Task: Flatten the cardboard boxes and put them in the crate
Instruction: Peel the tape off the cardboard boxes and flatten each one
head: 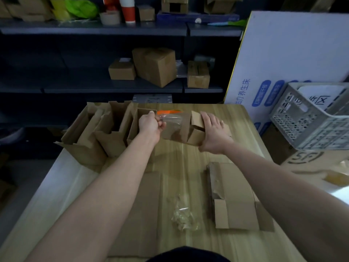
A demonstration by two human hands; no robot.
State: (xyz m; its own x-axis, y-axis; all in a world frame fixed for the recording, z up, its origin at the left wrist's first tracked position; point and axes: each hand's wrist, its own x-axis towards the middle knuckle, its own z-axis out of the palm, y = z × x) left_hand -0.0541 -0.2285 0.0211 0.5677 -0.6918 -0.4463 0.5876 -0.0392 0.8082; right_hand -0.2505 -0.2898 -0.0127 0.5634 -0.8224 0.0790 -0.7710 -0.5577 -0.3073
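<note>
My left hand [151, 125] has its fingers curled tight, pinching a strip of clear glossy tape [171, 120] that runs across to the small brown cardboard box [179, 132]. My right hand [213, 133] clamps the right end of that box, fingers draped over the top flap and thumb on the near side. The box sits between the two hands over the far middle of the pale wooden table [188, 163], tilted a little. I cannot tell whether its underside touches the wood.

Just behind it there is a flash of an orange object [169, 111], too blurred to name. To the left, touching my left forearm's side of the table, a cluster of open brown cardboard boxes [98, 133] stands upright with the flaps up.

Nearer to me, a flattened brown cardboard box [236, 197] lies on the right of the table, a large flat brown cardboard sheet [139, 214] lies in the middle, and a crumpled wad of clear tape [184, 216] sits between them.

Off the table's right edge is the grey plastic lattice crate [309, 118], tilted, well apart from the box in my hands. A white printed board [283, 59] leans behind it, and dark metal shelves [113, 87] at the back hold more cardboard boxes.
</note>
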